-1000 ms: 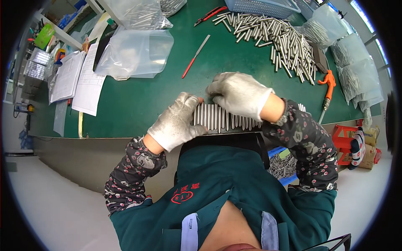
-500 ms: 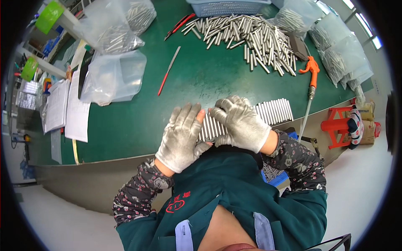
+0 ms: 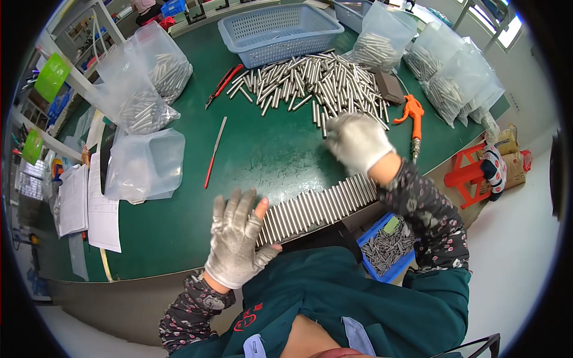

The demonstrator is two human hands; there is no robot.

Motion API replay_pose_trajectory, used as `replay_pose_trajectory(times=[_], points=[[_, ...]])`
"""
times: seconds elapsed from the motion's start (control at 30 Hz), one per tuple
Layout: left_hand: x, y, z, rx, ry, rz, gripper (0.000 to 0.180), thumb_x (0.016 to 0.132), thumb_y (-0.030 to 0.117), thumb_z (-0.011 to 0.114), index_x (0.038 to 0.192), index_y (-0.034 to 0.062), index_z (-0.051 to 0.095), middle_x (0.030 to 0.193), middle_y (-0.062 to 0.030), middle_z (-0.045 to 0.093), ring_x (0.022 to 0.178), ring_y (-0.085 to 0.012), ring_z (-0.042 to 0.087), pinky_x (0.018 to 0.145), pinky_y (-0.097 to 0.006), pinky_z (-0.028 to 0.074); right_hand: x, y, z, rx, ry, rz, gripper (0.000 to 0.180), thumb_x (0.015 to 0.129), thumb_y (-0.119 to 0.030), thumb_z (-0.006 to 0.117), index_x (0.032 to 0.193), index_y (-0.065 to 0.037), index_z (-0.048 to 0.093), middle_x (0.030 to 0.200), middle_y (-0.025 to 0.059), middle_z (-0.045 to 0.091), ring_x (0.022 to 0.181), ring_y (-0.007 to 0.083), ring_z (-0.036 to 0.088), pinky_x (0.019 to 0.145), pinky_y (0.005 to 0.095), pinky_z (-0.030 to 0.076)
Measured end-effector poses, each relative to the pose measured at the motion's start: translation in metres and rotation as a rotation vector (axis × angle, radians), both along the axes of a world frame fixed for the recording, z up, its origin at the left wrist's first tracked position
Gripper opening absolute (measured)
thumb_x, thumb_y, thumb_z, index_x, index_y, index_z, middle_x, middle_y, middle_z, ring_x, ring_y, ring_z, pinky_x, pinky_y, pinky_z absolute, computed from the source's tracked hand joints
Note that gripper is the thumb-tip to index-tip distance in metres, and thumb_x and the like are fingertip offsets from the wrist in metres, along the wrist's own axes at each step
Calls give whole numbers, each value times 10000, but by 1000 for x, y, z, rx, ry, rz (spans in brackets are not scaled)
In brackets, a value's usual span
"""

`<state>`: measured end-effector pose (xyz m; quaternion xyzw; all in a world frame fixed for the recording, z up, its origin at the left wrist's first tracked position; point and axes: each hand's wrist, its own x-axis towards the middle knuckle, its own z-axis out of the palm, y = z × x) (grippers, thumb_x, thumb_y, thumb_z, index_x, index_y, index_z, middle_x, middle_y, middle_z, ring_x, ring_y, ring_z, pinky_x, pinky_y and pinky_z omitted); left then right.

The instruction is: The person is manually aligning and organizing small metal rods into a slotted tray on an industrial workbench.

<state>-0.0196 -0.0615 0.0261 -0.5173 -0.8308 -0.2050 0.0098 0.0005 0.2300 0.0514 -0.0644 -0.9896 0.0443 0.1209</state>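
metal rods (image 3: 327,86) near blurred right hand (image 3: 360,142), perhaps curled

Pretty bright shop tbh. Big green-topped workbench (image 3: 152,230) fills the middle, light glaring off its surface. White frame posts (image 3: 76,79) on the left, plain pale wall (image 3: 530,89) on the right, sunny window (image 3: 509,33) far right, red stool (image 3: 464,176) on a whitish floor (image 3: 507,250).

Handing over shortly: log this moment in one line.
left hand: at left end of rod row; right hand: near loose rod pile; orange air gun: right of pile
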Motion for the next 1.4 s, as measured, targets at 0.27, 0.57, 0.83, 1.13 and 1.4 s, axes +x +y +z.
replay_pose_trajectory(times=[0.27,0.57,0.83,1.13,1.4], points=[[-82,88,31,-32,102,-81,729,698,296,730,1317,46,434,1355,-210,418,1231,-377,442,1015,-444,386,-25,38,-19,-30,-340,-305,203,775,-126,546,854,-18,699,901,206,674,869,340,662,775,410,516],[-114,190,-4,-318,38,-88,840,749,407,711,1401,24,344,1442,-174,351,1352,-320,311,1116,-367,265,-41,33,-12,-283,-306,-206,280,801,-268,572,950,-62,690,917,170,677,885,328,650,798,425,505],[-109,185,-6,-90,-26,86,743,678,299,786,1314,76,473,1283,-113,518,1205,-275,458,1034,-398,339,-44,51,-29,67,-119,186,351,794,-35,516,1123,-113,608,849,132,627,813,306,627,705,407,500],[-122,165,-14,24,-133,-38,715,665,151,785,1308,81,481,1150,-123,596,1058,-281,569,947,-362,444,-52,47,-34,81,-106,346,196,806,-147,596,987,-77,623,854,116,627,823,285,631,721,385,496],[-124,162,-5,-105,-222,80,559,722,166,735,1237,93,529,975,-93,631,915,-254,623,805,-356,496,-61,45,-19,86,-153,323,414,738,-188,697,1132,-97,608,891,128,605,859,301,615,743,396,492]])
